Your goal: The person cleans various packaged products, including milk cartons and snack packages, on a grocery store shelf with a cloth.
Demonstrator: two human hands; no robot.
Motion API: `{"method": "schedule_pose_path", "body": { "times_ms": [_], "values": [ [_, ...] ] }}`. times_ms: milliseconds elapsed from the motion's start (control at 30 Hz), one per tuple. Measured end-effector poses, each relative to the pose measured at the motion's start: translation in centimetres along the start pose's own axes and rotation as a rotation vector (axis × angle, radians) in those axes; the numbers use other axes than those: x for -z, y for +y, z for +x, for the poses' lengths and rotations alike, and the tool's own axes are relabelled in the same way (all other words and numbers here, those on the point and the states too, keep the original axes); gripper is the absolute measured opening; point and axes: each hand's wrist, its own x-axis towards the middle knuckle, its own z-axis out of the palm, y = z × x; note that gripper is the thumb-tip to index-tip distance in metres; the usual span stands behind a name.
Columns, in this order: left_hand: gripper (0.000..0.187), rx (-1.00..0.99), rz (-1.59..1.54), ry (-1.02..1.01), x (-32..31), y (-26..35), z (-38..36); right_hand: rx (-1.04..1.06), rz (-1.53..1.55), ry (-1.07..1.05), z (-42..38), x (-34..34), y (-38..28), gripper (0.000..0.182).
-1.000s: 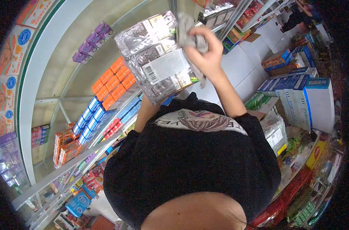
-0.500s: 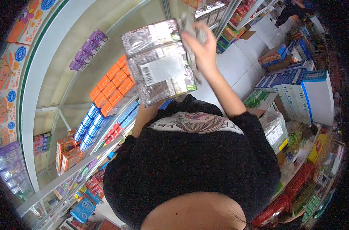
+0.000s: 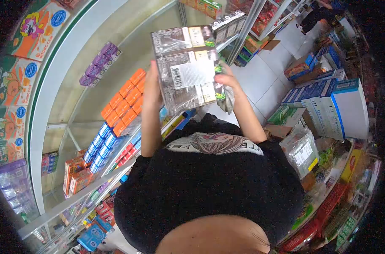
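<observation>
While you stand at the shelves: both hands hold things up.
Pack: shrink-wrapped silvery multipack with a white barcode label (image 3: 187, 67) is raised above the row of orange boxes (image 3: 125, 99), not yet shelved.
Left grip (image 3: 152, 86): closed on the pack's side.
Right grip (image 3: 227, 81): holds pack and crumpled grey cloth (image 3: 228, 98).
Hidden: fingertips, pack's far face.

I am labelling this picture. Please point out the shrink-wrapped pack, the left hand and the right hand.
shrink-wrapped pack (image 3: 188, 74): head view, its white barcode label.
left hand (image 3: 152, 86): head view, its back.
right hand (image 3: 227, 80): head view, its knuckles.
</observation>
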Motion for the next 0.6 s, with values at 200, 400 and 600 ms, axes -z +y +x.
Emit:
{"method": "schedule_pose_path", "body": {
  "times_ms": [200, 400, 600],
  "values": [
    [0.073, -0.446, 0.296, -0.209, -2.2, -0.2, -0.5, 0.476, -0.592, -0.002, -0.1, -0.6, -2.2, 0.041],
    [0.097, -0.512, 0.635, -0.207, -1.6, 0.4, 1.1, 0.625, -0.777, 0.006, -1.6, -3.7, -2.3, 0.044],
    [0.049, 0.042, 0.016, -0.272, -1.9, 4.0, 1.9, 0.848, -0.685, -0.193, 0.9, -6.8, -2.6, 0.045]
  ]
}}
